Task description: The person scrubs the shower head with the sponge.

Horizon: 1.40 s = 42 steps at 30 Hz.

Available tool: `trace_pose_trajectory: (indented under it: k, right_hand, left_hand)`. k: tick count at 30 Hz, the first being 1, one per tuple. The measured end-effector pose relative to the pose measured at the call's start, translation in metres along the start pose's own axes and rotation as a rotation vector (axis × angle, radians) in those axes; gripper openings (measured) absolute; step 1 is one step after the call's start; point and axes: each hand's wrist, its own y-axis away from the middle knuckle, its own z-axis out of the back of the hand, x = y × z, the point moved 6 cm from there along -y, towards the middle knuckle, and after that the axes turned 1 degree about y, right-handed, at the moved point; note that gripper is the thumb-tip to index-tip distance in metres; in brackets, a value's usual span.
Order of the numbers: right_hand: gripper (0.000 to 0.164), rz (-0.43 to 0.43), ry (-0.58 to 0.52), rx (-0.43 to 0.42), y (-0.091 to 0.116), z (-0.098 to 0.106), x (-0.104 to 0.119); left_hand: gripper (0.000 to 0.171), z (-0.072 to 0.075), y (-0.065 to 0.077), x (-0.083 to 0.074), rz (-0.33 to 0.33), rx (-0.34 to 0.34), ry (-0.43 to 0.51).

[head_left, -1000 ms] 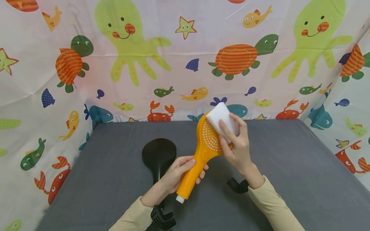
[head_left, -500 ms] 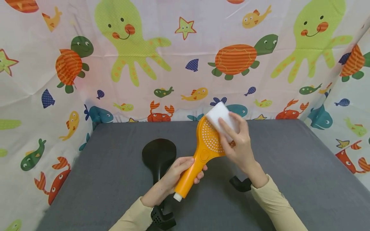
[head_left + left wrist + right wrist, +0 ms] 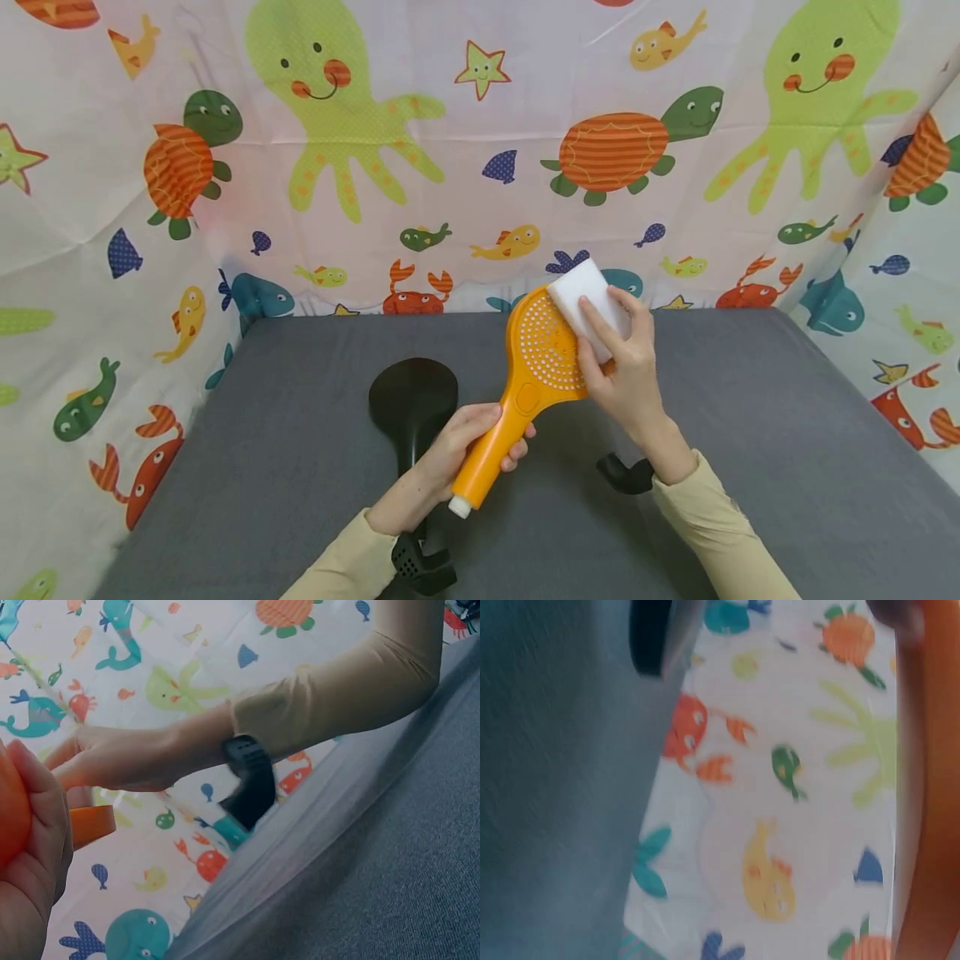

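Note:
My left hand (image 3: 465, 442) grips the handle of an orange shower head (image 3: 487, 467), which is tilted up to the right with its white-nozzled face toward me. In my right hand (image 3: 628, 371), a white sponge (image 3: 581, 292) is pinched between thumb and fingers against the upper right of that face, covering part of the nozzles. The handle ends in a white fitting (image 3: 460, 506). The left wrist view shows the left hand (image 3: 34, 862) at its edge and the right hand (image 3: 116, 759) beyond. An orange strip of the shower head (image 3: 939, 795) fills the right wrist view's side.
A black shower head (image 3: 412, 396) lies on the grey cloth-covered table (image 3: 300, 458), its handle partly behind the left forearm. Black wrist mounts (image 3: 626, 475) hang below both wrists. A curtain (image 3: 465, 208) printed with sea animals stands behind the table and along both sides.
The sponge has shifted slightly right and up across the nozzle face, uncovering more of it. The shower head's handle end has moved a little left and up. The black shower head stays put.

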Motion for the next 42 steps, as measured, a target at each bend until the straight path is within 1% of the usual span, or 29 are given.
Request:
trace_pose_trajectory:
  k: [4, 6, 8, 12, 14, 16, 19, 20, 22, 25, 26, 28, 31, 33, 35, 38, 39, 40, 42]
  right_hand:
    - [0.038, 0.147, -0.05, 0.097, 0.01, -0.009, 0.02]
    - [0.038, 0.17, -0.052, 0.123, 0.013, -0.011, 0.023]
    - [0.038, 0.135, -0.029, 0.088, 0.012, -0.009, 0.018]
    - [0.041, -0.018, 0.035, -0.019, 0.009, 0.001, -0.005]
    - [0.042, -0.05, 0.046, -0.045, 0.01, 0.004, -0.008]
    - [0.042, -0.029, 0.041, -0.016, 0.013, 0.002, -0.002]
    - [0.041, 0.048, 0.016, 0.044, 0.015, -0.003, 0.012]
    - [0.041, 0.057, 0.011, 0.054, 0.015, -0.004, 0.013]
    - [0.041, 0.036, 0.023, 0.034, 0.013, -0.001, 0.008]
    - [0.042, -0.046, 0.052, -0.042, 0.01, 0.006, -0.005]
    - [0.043, -0.058, 0.059, -0.055, 0.011, 0.007, -0.007]
    - [0.042, -0.044, 0.061, -0.042, 0.015, 0.007, -0.004]
    - [0.041, 0.039, 0.04, 0.024, 0.022, 0.001, 0.009]
    - [0.042, 0.066, 0.029, 0.058, 0.024, -0.001, 0.014]
    - [0.041, 0.044, 0.033, 0.048, 0.023, 0.0, 0.011]
    - [0.042, -0.026, 0.061, -0.005, 0.021, 0.006, 0.0]
    - [0.042, -0.035, 0.063, -0.017, 0.022, 0.006, -0.001]
    - [0.042, -0.03, 0.061, -0.018, 0.023, 0.005, 0.0]
    - [0.04, 0.015, 0.047, 0.005, 0.027, 0.002, 0.007]
  left_hand:
    - [0.036, 0.0, 0.0, -0.001, -0.013, -0.007, 0.001]
    - [0.036, 0.0, -0.001, -0.002, -0.018, -0.01, 0.002]
    - [0.036, 0.001, -0.001, -0.001, -0.019, -0.015, 0.003]
    - [0.036, 0.002, -0.001, 0.0, -0.015, -0.029, -0.001]
    - [0.036, 0.002, -0.001, 0.001, -0.014, -0.031, 0.002]
    - [0.036, 0.002, 0.0, -0.001, -0.025, -0.031, -0.003]
    - [0.036, 0.002, -0.001, -0.004, -0.051, -0.023, -0.014]
    - [0.036, 0.002, -0.001, -0.006, -0.059, -0.02, -0.016]
    - [0.036, 0.002, -0.001, -0.007, -0.07, -0.022, -0.022]
    - [0.036, 0.003, -0.001, -0.007, -0.072, -0.028, -0.018]
    - [0.036, 0.003, 0.0, -0.006, -0.071, -0.032, -0.016]
    - [0.036, 0.003, 0.0, -0.006, -0.075, -0.038, -0.026]
    - [0.036, 0.004, 0.0, -0.007, -0.082, -0.045, -0.043]
    - [0.035, 0.004, -0.001, -0.007, -0.088, -0.05, -0.051]
    - [0.035, 0.004, -0.001, -0.008, -0.092, -0.055, -0.048]
    - [0.035, 0.004, 0.0, -0.007, -0.093, -0.055, -0.035]
    - [0.035, 0.004, 0.0, -0.007, -0.092, -0.055, -0.028]
    - [0.035, 0.004, 0.001, -0.007, -0.09, -0.054, -0.022]
    - [0.035, 0.004, 0.001, -0.006, -0.087, -0.052, -0.012]
